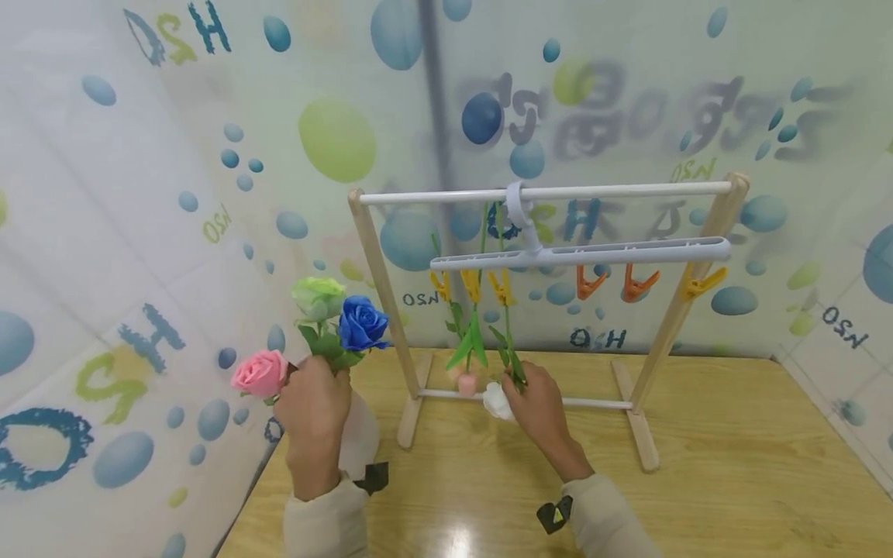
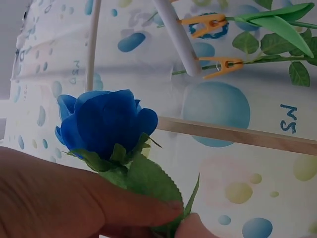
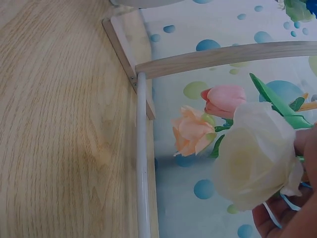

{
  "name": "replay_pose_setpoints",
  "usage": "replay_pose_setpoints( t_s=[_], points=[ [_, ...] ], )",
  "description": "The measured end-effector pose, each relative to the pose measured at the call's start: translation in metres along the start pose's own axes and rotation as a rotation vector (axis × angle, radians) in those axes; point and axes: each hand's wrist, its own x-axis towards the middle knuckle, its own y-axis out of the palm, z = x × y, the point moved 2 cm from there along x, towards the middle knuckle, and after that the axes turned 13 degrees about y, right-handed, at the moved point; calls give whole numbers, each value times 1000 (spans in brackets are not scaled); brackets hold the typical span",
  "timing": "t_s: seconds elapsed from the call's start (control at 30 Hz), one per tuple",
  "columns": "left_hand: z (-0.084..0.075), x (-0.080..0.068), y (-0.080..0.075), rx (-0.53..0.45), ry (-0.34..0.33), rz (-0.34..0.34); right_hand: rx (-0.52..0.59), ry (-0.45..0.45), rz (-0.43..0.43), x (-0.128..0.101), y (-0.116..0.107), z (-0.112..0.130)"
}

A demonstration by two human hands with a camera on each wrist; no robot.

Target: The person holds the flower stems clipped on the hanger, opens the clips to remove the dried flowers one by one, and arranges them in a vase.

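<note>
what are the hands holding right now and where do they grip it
The left hand grips a bunch of roses, blue rose among them, by the stems below the blooms. The right hand pinches the hanging white rose at its stem just behind the bloom.

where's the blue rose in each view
Head view: blue rose left of centre, above the left hand, beside the green rose.
Left wrist view: fills the left-centre, just above the fingers.
Right wrist view: only a blue sliver in the top right corner, too little to tell.
Shared landmark: the wooden rack.
</note>
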Motion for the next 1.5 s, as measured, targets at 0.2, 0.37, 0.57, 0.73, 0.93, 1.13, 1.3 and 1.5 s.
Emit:
replay_pose_setpoints(
  t_s=[0.2, 0.37, 0.57, 0.73, 0.93, 1.13, 1.3, 1.5],
  points=[
    [3, -8, -9, -36, -13, 97, 3, -8, 7, -1, -3, 2],
    [0, -20, -23, -99, -4, 0, 10, -12, 0, -1, -2, 2],
    [-26, -29, -27, -188, 137, -539, 16, -27, -3, -1, -2, 2],
    [-66, -25, -8, -254, 502, -768, 16, -19, 8, 0, -3, 1],
    [-105, -11, 21, -301, 689, -641, 38, -9, 34, -1, -4, 0],
    [-136, 12, 44, -265, 729, -499, 46, -47, 20, -2, -5, -1],
    [-154, 30, 63, -239, 649, -327, 58, -51, 40, -5, -5, 0],
    [-164, 40, 74, -161, 563, -253, 59, -48, 68, -7, -5, 2]
  ],
)
